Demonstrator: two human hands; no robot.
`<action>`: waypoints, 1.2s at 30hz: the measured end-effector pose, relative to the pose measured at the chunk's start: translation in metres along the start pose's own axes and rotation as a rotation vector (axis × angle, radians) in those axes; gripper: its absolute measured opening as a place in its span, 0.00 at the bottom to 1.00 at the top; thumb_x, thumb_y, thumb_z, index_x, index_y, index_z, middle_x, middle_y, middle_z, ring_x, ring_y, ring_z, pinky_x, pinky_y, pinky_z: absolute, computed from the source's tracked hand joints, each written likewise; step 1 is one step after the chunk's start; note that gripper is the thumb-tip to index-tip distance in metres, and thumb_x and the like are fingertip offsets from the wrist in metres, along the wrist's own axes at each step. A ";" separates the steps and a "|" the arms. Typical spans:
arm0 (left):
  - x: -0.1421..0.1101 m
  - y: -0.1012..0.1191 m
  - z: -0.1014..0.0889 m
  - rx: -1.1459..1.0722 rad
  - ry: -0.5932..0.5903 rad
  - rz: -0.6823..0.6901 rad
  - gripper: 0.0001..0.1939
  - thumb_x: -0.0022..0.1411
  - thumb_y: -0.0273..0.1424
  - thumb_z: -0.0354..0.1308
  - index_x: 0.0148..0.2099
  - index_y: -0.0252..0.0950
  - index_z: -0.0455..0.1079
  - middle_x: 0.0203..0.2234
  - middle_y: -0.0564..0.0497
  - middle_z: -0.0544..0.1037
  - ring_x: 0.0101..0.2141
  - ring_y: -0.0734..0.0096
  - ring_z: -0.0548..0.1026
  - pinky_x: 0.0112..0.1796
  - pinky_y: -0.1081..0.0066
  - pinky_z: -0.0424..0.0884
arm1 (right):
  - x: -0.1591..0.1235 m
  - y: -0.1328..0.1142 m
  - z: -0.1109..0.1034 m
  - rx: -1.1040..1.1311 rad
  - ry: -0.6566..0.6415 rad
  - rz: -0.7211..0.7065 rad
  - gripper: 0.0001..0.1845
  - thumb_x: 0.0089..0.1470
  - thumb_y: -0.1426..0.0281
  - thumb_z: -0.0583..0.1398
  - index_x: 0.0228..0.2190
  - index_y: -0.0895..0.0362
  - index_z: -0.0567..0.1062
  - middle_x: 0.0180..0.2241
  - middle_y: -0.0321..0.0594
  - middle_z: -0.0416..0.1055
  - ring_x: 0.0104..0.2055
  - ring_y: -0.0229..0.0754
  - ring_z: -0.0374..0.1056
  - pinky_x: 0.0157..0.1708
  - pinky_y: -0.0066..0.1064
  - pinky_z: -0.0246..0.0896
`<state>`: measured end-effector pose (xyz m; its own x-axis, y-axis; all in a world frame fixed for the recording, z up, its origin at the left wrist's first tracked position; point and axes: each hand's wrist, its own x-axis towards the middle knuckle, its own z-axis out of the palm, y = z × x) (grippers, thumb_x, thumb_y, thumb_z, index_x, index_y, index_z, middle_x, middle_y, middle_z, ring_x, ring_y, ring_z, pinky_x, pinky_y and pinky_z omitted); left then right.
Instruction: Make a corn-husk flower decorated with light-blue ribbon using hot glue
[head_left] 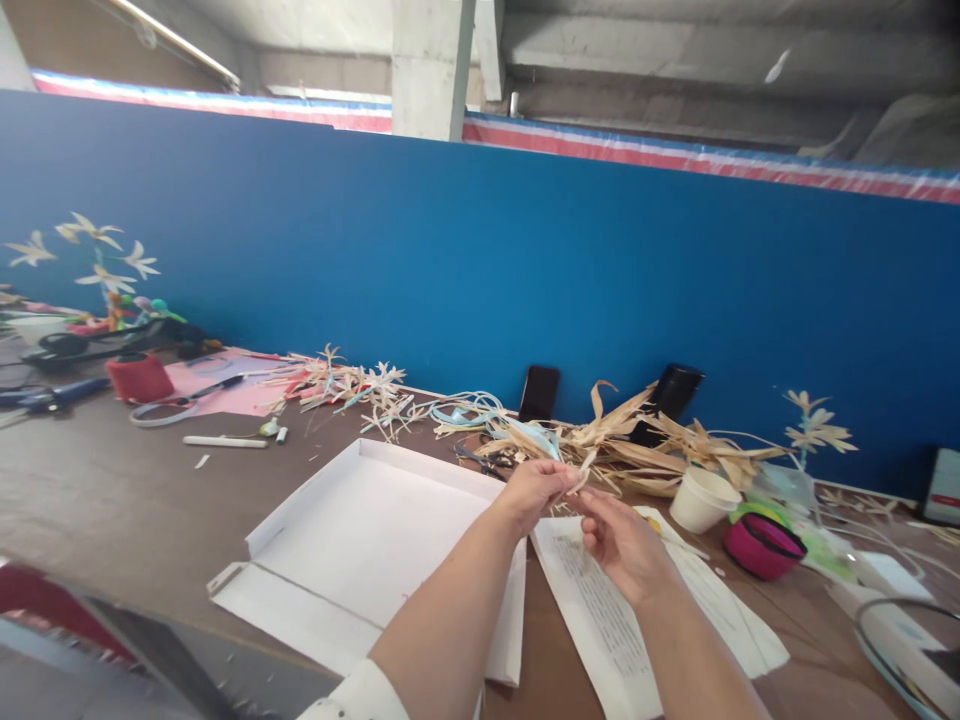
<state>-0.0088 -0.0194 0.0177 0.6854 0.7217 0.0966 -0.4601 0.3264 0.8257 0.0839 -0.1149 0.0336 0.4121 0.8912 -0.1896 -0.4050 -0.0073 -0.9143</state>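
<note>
pale strip point(584, 472) between both hands point(541, 492)

A brown tabletop point(142, 500) carries an open white cardboard box point(390, 540), printed white paper sheets point(600, 620) and a white paper cup point(703, 500)

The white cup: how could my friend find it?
Start at the blue wall and look down to the right side of the brown table. The cup is just left of the pink pouch, by the dry leaves. Unlike that bright pouch, it's creamy white with a wide round opening.

Two hands point(538, 492) point(626, 545), one white box point(375, 530), one cup point(701, 503), one magenta pouch point(761, 546)
</note>
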 end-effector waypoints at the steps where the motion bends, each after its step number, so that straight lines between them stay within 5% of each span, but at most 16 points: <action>1: 0.000 0.001 0.001 -0.028 -0.008 -0.004 0.21 0.35 0.38 0.71 0.29 0.29 0.73 0.22 0.49 0.74 0.24 0.76 0.69 0.29 0.74 0.61 | 0.000 0.000 -0.001 0.026 -0.017 0.017 0.16 0.38 0.70 0.69 0.32 0.56 0.75 0.31 0.36 0.73 0.19 0.26 0.61 0.14 0.16 0.60; 8: -0.007 0.009 0.003 -0.094 -0.065 -0.012 0.20 0.36 0.37 0.71 0.29 0.29 0.73 0.22 0.50 0.74 0.23 0.78 0.68 0.28 0.75 0.61 | -0.002 0.000 0.002 0.184 -0.141 0.078 0.13 0.40 0.71 0.68 0.32 0.56 0.74 0.28 0.33 0.71 0.18 0.24 0.59 0.15 0.13 0.58; 21: -0.005 0.004 0.004 -0.084 -0.055 -0.006 0.20 0.36 0.38 0.70 0.31 0.29 0.73 0.22 0.50 0.74 0.25 0.76 0.70 0.31 0.74 0.63 | 0.004 0.005 0.006 0.178 -0.052 0.001 0.15 0.35 0.71 0.71 0.27 0.56 0.73 0.24 0.28 0.67 0.17 0.22 0.57 0.12 0.11 0.55; 29: -0.002 0.006 0.001 0.002 0.023 0.011 0.20 0.39 0.39 0.69 0.32 0.30 0.74 0.15 0.57 0.65 0.16 0.86 0.53 0.20 0.75 0.44 | 0.007 0.002 -0.001 0.201 0.025 -0.092 0.15 0.36 0.70 0.70 0.27 0.56 0.72 0.25 0.28 0.68 0.17 0.23 0.57 0.12 0.13 0.55; 36: -0.002 0.003 0.001 0.048 0.037 0.045 0.21 0.37 0.41 0.69 0.31 0.30 0.71 0.16 0.57 0.64 0.17 0.85 0.53 0.22 0.75 0.43 | 0.013 -0.002 0.000 0.228 0.084 -0.180 0.15 0.36 0.69 0.70 0.28 0.57 0.73 0.25 0.29 0.69 0.17 0.23 0.56 0.11 0.14 0.54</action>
<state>-0.0117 -0.0205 0.0204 0.6430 0.7573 0.1144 -0.4617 0.2641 0.8468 0.0898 -0.1028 0.0329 0.5561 0.8282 -0.0698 -0.4884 0.2577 -0.8337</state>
